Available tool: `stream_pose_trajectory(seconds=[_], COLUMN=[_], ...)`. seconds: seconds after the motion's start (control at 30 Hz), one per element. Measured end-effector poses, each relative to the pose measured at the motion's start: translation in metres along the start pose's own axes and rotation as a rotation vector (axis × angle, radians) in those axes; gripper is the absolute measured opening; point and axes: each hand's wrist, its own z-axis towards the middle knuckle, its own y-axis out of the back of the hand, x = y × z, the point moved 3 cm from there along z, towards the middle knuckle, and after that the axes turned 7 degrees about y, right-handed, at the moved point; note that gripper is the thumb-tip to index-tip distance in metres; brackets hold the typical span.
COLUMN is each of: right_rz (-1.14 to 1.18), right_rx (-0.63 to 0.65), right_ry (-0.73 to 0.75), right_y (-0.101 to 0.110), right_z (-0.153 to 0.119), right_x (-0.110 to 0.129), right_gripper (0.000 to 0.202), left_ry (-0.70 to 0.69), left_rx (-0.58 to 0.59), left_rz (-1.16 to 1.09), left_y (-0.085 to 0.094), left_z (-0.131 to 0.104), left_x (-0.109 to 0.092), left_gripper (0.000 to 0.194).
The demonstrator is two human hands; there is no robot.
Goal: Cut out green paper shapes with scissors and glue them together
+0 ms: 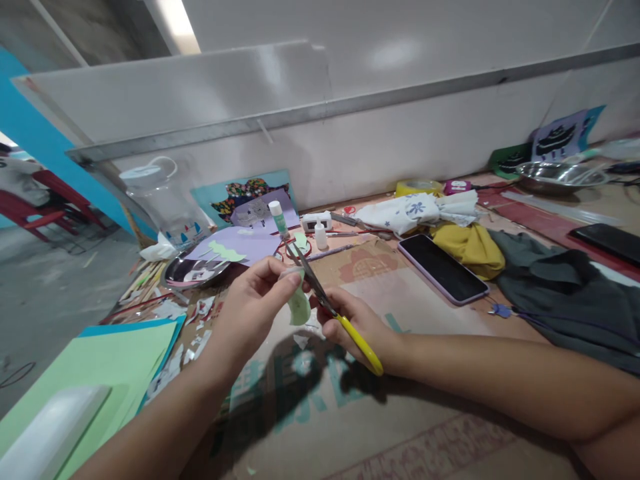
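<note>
Between the thumb and fingers of my left hand (257, 300) is a small piece of light green paper (299, 308), its lower end hanging down. My right hand (357, 320) grips a pair of scissors (360, 343) with yellow handles. The metal blades point up and away, right beside the paper; whether they touch it I cannot tell. Both hands are above a printed cardboard sheet (370, 413). Beyond them lie purple paper (240, 243) with a green cut-out (225, 252) on it, a glue stick (277, 219) and a small white bottle (321, 235).
A phone (443, 268) and dark cloth (545, 280) lie to the right. Green sheets (120, 370) and paper scraps (175, 363) are at left. A metal bowl (173, 277) and a clear jug (160, 203) stand farther back, near the wall. A person (23, 180) sits at far left.
</note>
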Motion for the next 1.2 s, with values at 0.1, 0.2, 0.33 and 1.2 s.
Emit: stream_pose_trajectory(seconds=[0.1, 0.2, 0.33, 1.2], right_rz=[-0.006, -0.011, -0.008, -0.003], right_rx=[0.001, 0.001, -0.006, 0.005], right_ry=[-0.014, -0.028, -0.023, -0.004], right_y=[0.0001, 0.0004, 0.0012, -0.0001], right_z=[0.0003, 0.0004, 0.0005, -0.001], right_x=[-0.0006, -0.0008, -0.0011, 0.0008], right_gripper=[0.064, 0.065, 0.063, 0.063], left_ry=[-0.004, -0.021, -0.027, -0.011], left_rx=[-0.002, -0.02, -0.028, -0.011], left_rz=[0.016, 0.041, 0.053, 0.008], left_y=[-0.0011, -0.0008, -0.0004, 0.001], left_z=[0.0, -0.0008, -0.0013, -0.0006], left_x=[-0.0008, -0.002, -0.0017, -0.0022], left_gripper=[0.022, 0.022, 0.021, 0.02])
